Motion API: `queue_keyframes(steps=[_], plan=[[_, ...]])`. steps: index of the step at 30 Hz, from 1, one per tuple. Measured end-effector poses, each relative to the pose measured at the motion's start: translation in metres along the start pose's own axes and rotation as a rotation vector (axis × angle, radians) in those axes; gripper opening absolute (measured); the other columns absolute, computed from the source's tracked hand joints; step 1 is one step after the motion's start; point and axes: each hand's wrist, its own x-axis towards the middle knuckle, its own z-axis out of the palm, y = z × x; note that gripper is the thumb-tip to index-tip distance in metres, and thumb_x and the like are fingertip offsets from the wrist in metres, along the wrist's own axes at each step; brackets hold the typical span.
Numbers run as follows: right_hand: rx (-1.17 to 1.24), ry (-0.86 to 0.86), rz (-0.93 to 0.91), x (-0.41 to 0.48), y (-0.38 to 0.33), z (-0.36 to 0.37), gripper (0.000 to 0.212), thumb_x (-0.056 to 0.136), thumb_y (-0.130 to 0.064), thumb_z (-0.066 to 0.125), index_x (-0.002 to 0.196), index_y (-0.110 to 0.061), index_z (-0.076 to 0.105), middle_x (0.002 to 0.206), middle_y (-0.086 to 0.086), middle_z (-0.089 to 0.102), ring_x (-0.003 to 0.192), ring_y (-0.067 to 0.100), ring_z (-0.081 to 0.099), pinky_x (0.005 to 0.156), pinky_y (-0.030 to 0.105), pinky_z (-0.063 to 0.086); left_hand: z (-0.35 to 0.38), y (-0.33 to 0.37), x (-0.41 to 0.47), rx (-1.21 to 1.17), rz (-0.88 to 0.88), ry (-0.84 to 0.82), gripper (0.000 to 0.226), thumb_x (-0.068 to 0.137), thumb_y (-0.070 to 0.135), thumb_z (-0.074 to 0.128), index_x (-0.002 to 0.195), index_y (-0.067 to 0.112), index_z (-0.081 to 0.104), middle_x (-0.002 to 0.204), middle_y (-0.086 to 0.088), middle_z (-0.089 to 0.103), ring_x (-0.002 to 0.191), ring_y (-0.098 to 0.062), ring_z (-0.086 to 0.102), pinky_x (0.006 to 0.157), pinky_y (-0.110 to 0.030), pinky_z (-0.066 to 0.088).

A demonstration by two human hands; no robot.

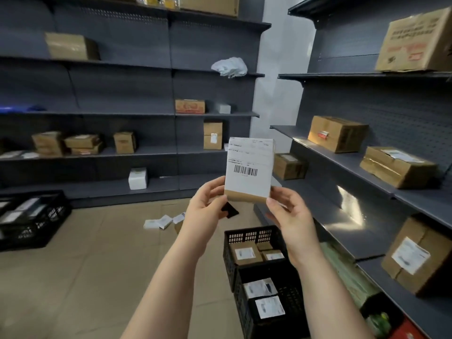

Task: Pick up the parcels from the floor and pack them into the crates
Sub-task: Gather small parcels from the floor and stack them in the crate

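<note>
Left hand [206, 206] and right hand [291, 214] together grip the bottom corners of a small brown cardboard parcel with a white barcode label [249, 168], upright above the black plastic crates [254, 237].

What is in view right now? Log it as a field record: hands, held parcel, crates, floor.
held item: brown cardboard parcel with white barcode label, upright, raised before the shelves
left hand: pinches the parcel's lower left edge
right hand: pinches its lower right corner
below hands: far black plastic lattice crate and near black plastic lattice crate, both holding labelled parcels
far left: third black plastic crate, holding parcels
floor: small white parcels lying loose
</note>
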Motion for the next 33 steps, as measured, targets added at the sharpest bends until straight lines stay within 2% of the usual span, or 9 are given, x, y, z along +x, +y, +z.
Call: queue_keyframes(steps=[8,15,19,24,28,33], plan=[[0.015,-0.088,-0.02,0.072,0.029,0.122,0.025,0.093,-0.013,0.065,0.115,-0.025,0.065,0.111,-0.013,0.072,0.108,0.004,0.065,0.103,0.04,0.051,-0.106,-0.002,0.09,0.02,0.032,0.085,0.037,0.1,0.01,0.056,0.12,0.039,0.066,0.115,0.012,0.072,0.105,-0.007,0.068,0.091,-0.034,0.059],[0.021,-0.116,0.024,0.113,0.072,0.194,0.024,0.093,-0.011,0.065,0.113,-0.023,0.065,0.109,-0.01,0.073,0.107,0.007,0.066,0.101,0.046,0.052,-0.168,-0.025,0.141,0.012,-0.011,0.135,0.036,0.1,0.008,0.058,0.122,0.035,0.066,0.115,0.012,0.073,0.109,-0.011,0.068,0.093,-0.035,0.059],[0.029,-0.135,0.072,0.134,0.093,0.218,0.024,0.094,-0.007,0.064,0.114,-0.021,0.065,0.107,-0.008,0.073,0.107,0.008,0.067,0.102,0.045,0.052,-0.186,-0.043,0.168,0.02,-0.033,0.161,0.036,0.1,0.009,0.057,0.125,0.034,0.066,0.118,0.011,0.072,0.111,-0.012,0.067,0.092,-0.035,0.059],[0.031,-0.168,0.112,0.175,0.117,0.231,0.025,0.095,-0.008,0.062,0.118,-0.018,0.064,0.116,-0.002,0.07,0.112,0.01,0.065,0.103,0.043,0.051,-0.193,-0.061,0.207,0.06,-0.056,0.194,0.036,0.1,0.011,0.059,0.125,0.036,0.065,0.119,0.012,0.071,0.112,-0.012,0.067,0.097,-0.043,0.057],[0.053,-0.204,0.115,0.22,0.132,0.239,0.023,0.096,-0.009,0.062,0.117,-0.019,0.063,0.116,-0.002,0.07,0.112,0.011,0.064,0.102,0.044,0.052,-0.187,-0.065,0.248,0.085,-0.037,0.224,0.036,0.101,0.011,0.057,0.123,0.038,0.065,0.114,0.017,0.073,0.107,-0.007,0.068,0.094,-0.037,0.057],[0.073,-0.29,0.072,0.3,0.144,0.245,0.023,0.096,-0.01,0.061,0.114,-0.025,0.064,0.116,-0.004,0.071,0.111,0.01,0.065,0.1,0.042,0.053,-0.17,-0.066,0.315,0.094,0.002,0.278,0.037,0.101,0.013,0.057,0.131,0.035,0.061,0.118,0.015,0.071,0.107,-0.005,0.067,0.089,-0.032,0.057]])
